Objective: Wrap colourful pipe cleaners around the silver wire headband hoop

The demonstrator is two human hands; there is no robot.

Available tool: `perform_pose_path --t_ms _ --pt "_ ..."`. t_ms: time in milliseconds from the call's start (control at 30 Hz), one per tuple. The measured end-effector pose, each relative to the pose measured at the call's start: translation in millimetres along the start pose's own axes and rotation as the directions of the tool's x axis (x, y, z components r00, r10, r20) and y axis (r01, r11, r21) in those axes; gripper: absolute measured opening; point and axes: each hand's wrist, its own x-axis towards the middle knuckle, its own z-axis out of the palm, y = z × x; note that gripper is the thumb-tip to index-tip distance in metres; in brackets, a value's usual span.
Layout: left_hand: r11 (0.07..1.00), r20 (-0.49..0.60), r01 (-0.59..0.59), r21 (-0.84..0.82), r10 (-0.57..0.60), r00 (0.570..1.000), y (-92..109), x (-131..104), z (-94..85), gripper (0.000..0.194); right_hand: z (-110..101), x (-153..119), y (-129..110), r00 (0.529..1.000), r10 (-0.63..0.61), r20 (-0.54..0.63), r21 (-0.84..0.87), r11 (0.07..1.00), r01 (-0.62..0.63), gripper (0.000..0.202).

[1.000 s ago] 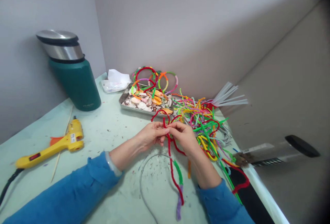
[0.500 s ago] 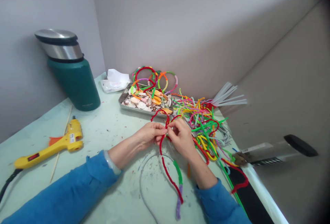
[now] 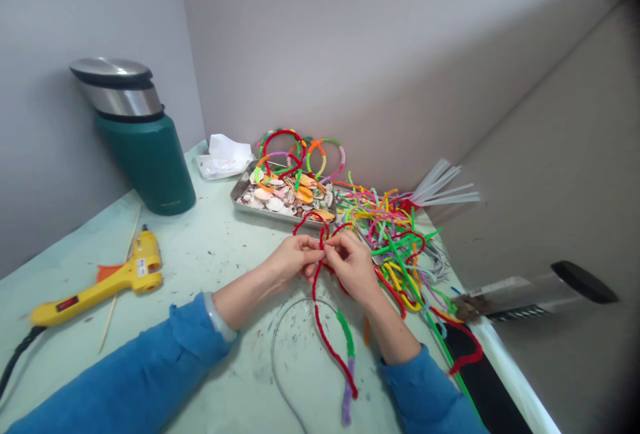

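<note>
A bent red pipe cleaner (image 3: 331,342) is pinched between my two hands, with loops rising above the fingers and one long tail hanging toward me. My left hand (image 3: 297,257) grips it from the left with thumb and forefinger. Fingertips almost touching, my right hand (image 3: 350,262) pinches it from the other side. The exact spot where the strands cross is partly hidden by the fingers. Below the hands lies a grey hoop (image 3: 274,357), wrapped on one side in green and purple fuzzy pipe cleaner (image 3: 346,334).
A metal tray (image 3: 240,206) of seashells, with colourful hoops (image 3: 283,133) leaning over it, stands behind my hands. Tangled pipe cleaners (image 3: 395,234) and clear glue sticks (image 3: 437,184) lie right. On the left are a yellow glue gun (image 3: 120,277), a wooden stick (image 3: 109,324) and a green bottle (image 3: 147,164).
Both hands stay at nearly the same spot, still pinching the red pipe cleaner. Its hanging tail has shifted slightly to the right.
</note>
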Motion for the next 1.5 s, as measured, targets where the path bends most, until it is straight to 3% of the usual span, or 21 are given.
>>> perform_pose_path --t_ms 400,600,767,1067,1167,1300,1400,1500 --pt "0.993 -0.067 -0.033 -0.117 0.026 0.997 0 2 -1.6 0.031 1 -2 -8 0.998 -0.063 -0.016 -0.066 0.996 0.062 0.013" --pt "0.988 -0.016 -0.023 -0.155 0.021 1.000 4 0 0.0 0.025 1 -1 -5 1.000 0.015 -0.021 0.038 0.999 -0.015 0.011" --pt "0.998 0.011 -0.010 -0.067 0.011 1.000 2 -1 -1.7 0.028 1 -1 0 0.997 0.046 -0.055 0.054 0.998 -0.043 0.010" --pt "0.980 -0.120 -0.070 0.186 0.093 0.988 -2 4 -2.9 0.021 1 1 -1 0.994 0.106 0.029 0.109 0.988 -0.109 0.015" --pt "0.988 -0.066 -0.063 0.141 0.073 0.995 -3 3 -4.0 0.020 2 1 4 0.993 0.110 0.047 0.177 0.977 -0.116 0.016" --pt "0.999 0.071 -0.031 0.015 0.030 0.997 -2 2 -5.8 0.024 3 1 8 0.970 0.215 0.114 0.354 0.904 -0.242 0.017" --pt "0.999 0.099 -0.022 -0.033 0.025 0.995 0 0 -6.8 0.025 1 1 5 0.932 0.293 0.214 0.475 0.802 -0.361 0.022" --pt "0.998 0.121 0.003 -0.064 0.005 0.993 4 -2 -6.7 0.025 -2 1 2 0.910 0.297 0.290 0.563 0.716 -0.413 0.025"
